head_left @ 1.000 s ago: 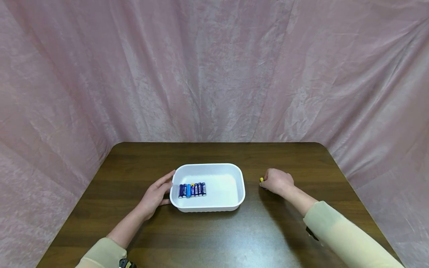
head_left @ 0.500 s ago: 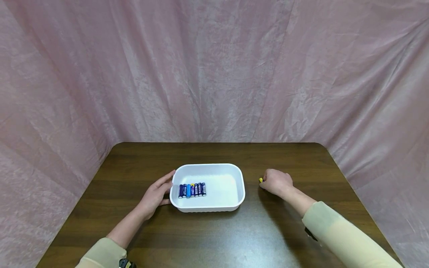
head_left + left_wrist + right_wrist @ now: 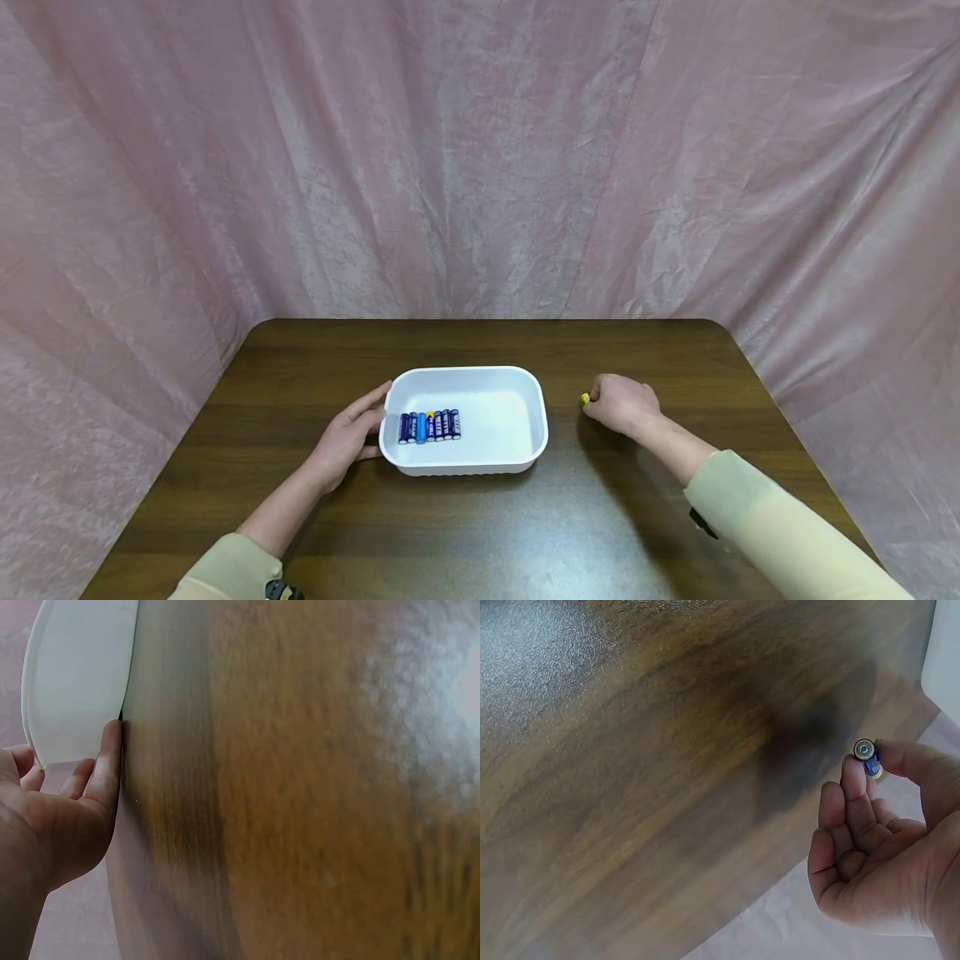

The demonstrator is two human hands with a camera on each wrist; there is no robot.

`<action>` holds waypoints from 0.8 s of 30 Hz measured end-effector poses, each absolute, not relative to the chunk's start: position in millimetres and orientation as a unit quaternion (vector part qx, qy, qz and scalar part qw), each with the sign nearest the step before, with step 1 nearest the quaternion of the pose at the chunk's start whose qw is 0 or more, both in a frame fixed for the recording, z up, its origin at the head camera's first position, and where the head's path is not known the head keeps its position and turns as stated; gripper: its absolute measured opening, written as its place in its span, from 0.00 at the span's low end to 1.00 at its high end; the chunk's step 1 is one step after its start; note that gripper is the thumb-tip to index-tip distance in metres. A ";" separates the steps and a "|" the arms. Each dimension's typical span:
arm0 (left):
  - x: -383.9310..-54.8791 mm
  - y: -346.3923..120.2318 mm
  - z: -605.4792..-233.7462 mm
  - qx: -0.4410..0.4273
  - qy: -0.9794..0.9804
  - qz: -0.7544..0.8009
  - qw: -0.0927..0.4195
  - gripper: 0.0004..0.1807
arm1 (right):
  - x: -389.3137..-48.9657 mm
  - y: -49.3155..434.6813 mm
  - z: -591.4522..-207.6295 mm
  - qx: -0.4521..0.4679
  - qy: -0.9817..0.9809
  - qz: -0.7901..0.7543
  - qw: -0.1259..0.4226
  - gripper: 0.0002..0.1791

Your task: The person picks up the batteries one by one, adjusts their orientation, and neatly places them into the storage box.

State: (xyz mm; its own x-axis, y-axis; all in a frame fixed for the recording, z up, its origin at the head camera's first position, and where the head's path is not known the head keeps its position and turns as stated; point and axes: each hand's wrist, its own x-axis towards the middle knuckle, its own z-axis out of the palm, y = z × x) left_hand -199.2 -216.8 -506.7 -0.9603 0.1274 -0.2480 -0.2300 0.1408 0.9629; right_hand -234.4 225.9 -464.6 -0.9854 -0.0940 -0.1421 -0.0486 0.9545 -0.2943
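Observation:
Between thumb and fingertips my right hand (image 3: 624, 405) pinches a small battery (image 3: 868, 757), blue with a yellow end. In the head view only the yellow end sticks out past the fingers, to the right of the white tray (image 3: 487, 463); the right wrist view shows its round end face. My left hand (image 3: 343, 442) rests its extended fingers against the left end of the tray. Seen from the left wrist, the fingertips (image 3: 112, 733) touch the tray's outer wall near the table. Inside the tray, at its left side, several batteries (image 3: 431, 427) lie side by side in a row, mostly dark blue, one light blue.
The tray stands on a dark brown wooden table (image 3: 480, 533) with rounded far corners. Behind the table hangs a pink curtain (image 3: 480, 167). Light glares off the tabletop near the front.
The right hand has risen very slightly with the battery, and the battery's yellow end has turned a little. The left hand and the row of batteries are practically unmoved.

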 end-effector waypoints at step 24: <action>-198.3 -216.8 -506.6 -0.035 0.742 0.655 0.138 0.27 | -226.1 234.2 -411.0 -0.049 0.980 -0.187 0.049 0.13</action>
State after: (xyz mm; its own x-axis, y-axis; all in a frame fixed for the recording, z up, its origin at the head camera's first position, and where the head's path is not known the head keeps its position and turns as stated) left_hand -198.3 -216.8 -506.6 -0.9597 0.1277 -0.2505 -0.2327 0.1391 0.9625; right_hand -226.1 234.2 -411.0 -0.9905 -0.1138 -0.0772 -0.0774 0.9253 -0.3712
